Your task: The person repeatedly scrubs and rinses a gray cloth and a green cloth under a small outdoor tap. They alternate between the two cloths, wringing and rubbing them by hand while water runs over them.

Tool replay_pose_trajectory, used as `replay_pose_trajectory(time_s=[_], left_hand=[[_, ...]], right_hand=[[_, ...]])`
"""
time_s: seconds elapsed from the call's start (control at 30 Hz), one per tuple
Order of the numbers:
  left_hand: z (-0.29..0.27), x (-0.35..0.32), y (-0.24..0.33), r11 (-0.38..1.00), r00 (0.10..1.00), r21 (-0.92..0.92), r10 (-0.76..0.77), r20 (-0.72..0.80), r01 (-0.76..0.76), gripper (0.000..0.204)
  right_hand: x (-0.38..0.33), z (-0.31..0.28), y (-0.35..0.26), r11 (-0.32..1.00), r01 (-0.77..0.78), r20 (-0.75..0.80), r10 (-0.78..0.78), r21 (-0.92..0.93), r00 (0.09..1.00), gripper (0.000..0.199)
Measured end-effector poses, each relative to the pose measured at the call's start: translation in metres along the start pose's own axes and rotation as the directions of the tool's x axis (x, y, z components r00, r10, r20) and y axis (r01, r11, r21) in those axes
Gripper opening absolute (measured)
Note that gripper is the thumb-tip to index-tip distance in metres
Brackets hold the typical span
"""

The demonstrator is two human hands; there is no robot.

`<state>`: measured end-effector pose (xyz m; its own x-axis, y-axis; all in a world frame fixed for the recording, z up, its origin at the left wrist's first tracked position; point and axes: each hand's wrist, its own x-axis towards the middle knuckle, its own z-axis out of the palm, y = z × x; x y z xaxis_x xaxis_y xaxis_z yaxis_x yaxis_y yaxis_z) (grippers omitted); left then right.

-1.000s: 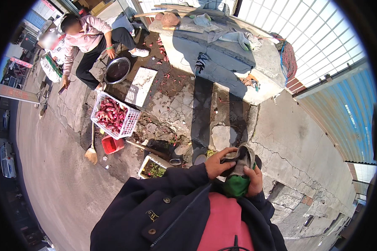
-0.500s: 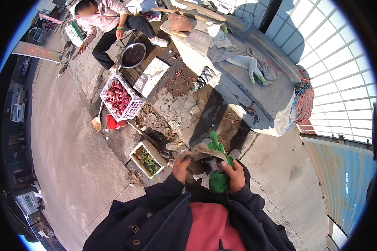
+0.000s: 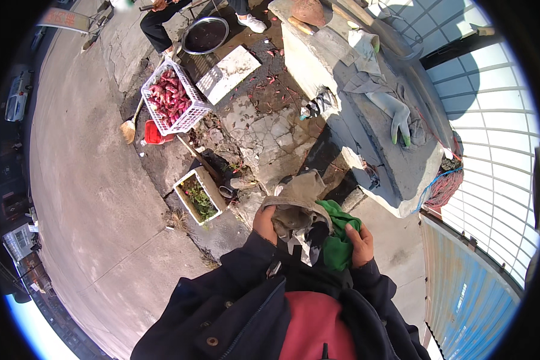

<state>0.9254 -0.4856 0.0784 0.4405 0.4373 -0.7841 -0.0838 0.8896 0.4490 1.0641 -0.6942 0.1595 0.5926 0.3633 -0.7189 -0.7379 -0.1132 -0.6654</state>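
Observation:
Between my hands hangs a soiled beige fabric piece (image 3: 301, 191) with a wide, open rim; its exact kind is unclear. My left hand (image 3: 264, 224) is closed on its left rim, thumb toward the inside. A crumpled bright green cloth piece (image 3: 338, 243) lies against its right side, and I cannot tell whether the two are joined. My right hand (image 3: 361, 245) pinches the green cloth at its right edge. Dark and whitish material shows below the rim, partly hidden by the folds.
A white plastic crate (image 3: 193, 112) of reddish-purple roots stands ahead left, beside a red container (image 3: 156, 133). Nearer is a white foam box (image 3: 181, 195) with greens. Gloves (image 3: 392, 114) lie on a concrete ledge (image 3: 366, 141) at right. A seated person (image 3: 156, 30) is beyond, by a metal basin (image 3: 227, 29).
My right hand has moved right and down, drawing the green cloth away from the beige piece's opening. The upright green finger-like tip no longer shows. The view has shifted too.

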Motion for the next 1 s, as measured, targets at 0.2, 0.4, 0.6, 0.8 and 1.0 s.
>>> replay_pose_trajectory(time_s=[0.2, 0.4, 0.6, 0.8, 1.0], left_hand=[[-0.017, 0.016, 0.049, 0.996, 0.988, -0.081, 0.014, -0.154, -0.027, 0.029], [-0.039, 0.023, 0.081, 0.986, 0.980, -0.149, 0.042, -0.193, -0.072, 0.029], [-0.061, 0.028, 0.089, 0.987, 0.945, -0.158, -0.016, -0.326, -0.038, 0.034], [-0.073, 0.032, 0.081, 0.971, 0.968, -0.199, 0.082, -0.236, -0.130, 0.034], [-0.083, 0.046, 0.061, 0.958, 0.960, -0.269, 0.026, -0.280, -0.105, 0.039]], right_hand=[[0.028, 0.055, -0.016, 0.988, 0.051, 0.059, -0.043, -0.148, 0.997, 0.031], [0.037, 0.107, -0.024, 0.954, 0.173, 0.190, -0.127, -0.245, 0.973, 0.031], [0.047, 0.129, -0.036, 0.870, 0.292, 0.241, -0.209, -0.396, 0.948, 0.029], [0.062, 0.124, -0.074, 0.641, 0.480, 0.288, -0.386, -0.599, 0.876, 0.024], [0.094, 0.100, -0.143, 0.593, 0.559, 0.244, -0.528, -0.580, 0.814, 0.028]])
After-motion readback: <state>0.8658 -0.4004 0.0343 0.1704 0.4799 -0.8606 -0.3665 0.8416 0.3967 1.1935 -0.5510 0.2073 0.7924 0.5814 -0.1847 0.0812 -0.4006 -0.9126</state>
